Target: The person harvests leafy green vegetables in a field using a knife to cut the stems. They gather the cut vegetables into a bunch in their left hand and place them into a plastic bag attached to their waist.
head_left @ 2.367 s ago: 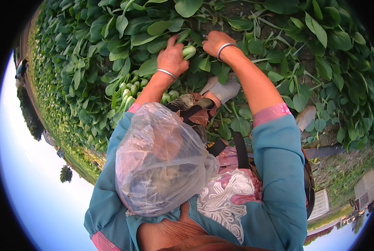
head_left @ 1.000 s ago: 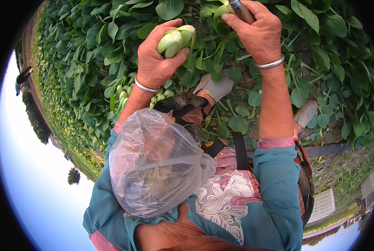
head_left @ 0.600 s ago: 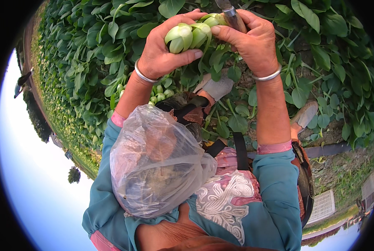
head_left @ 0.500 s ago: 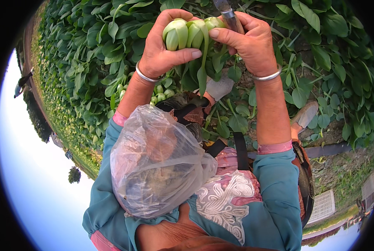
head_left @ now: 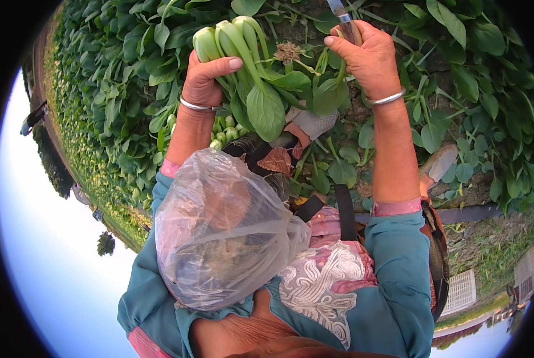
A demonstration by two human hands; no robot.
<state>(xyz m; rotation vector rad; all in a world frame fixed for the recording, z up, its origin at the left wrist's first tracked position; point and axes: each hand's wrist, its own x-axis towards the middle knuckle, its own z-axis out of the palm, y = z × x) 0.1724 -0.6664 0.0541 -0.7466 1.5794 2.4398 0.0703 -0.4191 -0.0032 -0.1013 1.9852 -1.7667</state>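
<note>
My left hand (head_left: 203, 82) is wrapped round several heads of bok choy (head_left: 238, 45), their pale green bases up and leaves hanging toward me. To the right, my right hand (head_left: 369, 59) grips a knife (head_left: 344, 19) with a wooden handle and a metal collar, its blade pointing away. A loose bok choy leaf (head_left: 331, 94) hangs by its stalk from the same hand's fingers. The two hands are apart. Below my left wrist, a pile of bok choy heads (head_left: 224, 130) lies on the ground, partly hidden by my arm and leg.
Dense leafy rows (head_left: 111, 89) fill the left and far side; more plants (head_left: 482, 71) grow at the right. A brown clod or root stub (head_left: 287, 52) shows between the hands. A clear plastic bag (head_left: 225, 232) bulges before my chest. Pale crates (head_left: 459, 293) stand lower right.
My hands have drawn apart: the left with the bok choy bunch went left and tilted, the right moved slightly right. A leaf has come away and hangs from the right hand.
</note>
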